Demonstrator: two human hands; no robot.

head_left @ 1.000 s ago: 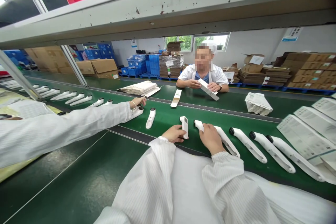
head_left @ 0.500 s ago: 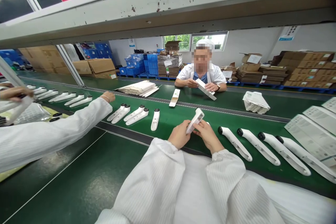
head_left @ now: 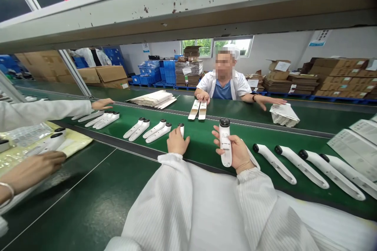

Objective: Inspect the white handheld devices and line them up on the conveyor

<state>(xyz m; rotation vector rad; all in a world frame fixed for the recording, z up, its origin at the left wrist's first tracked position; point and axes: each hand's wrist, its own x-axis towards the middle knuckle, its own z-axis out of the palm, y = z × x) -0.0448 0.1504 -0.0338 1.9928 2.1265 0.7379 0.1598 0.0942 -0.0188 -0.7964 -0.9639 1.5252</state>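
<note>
In the head view, the right hand (head_left: 240, 153) holds one white device (head_left: 225, 136), black cap on top, above the green surface (head_left: 200, 143); the fingers are closed around its body. All places below are told from this white device. To its left, the left hand (head_left: 177, 142) is over another device (head_left: 182, 128), fingers by its black end; I cannot tell if they grip it. Farther left, two pairs of devices (head_left: 156, 131) lie on the surface, and then more of them. To its right, a slanted row of devices (head_left: 303, 166) lies with black ends pointing away, and one device (head_left: 253, 159) is partly hidden behind the right hand. Beyond it, a person (head_left: 222, 89) touches two open cartons (head_left: 202, 111) with one hand and reaches other hand to the carton stack (head_left: 284, 115), which is farther right. At far left, a neighbour's hand (head_left: 41, 169) is near a yellow sheet (head_left: 84, 140)
</note>
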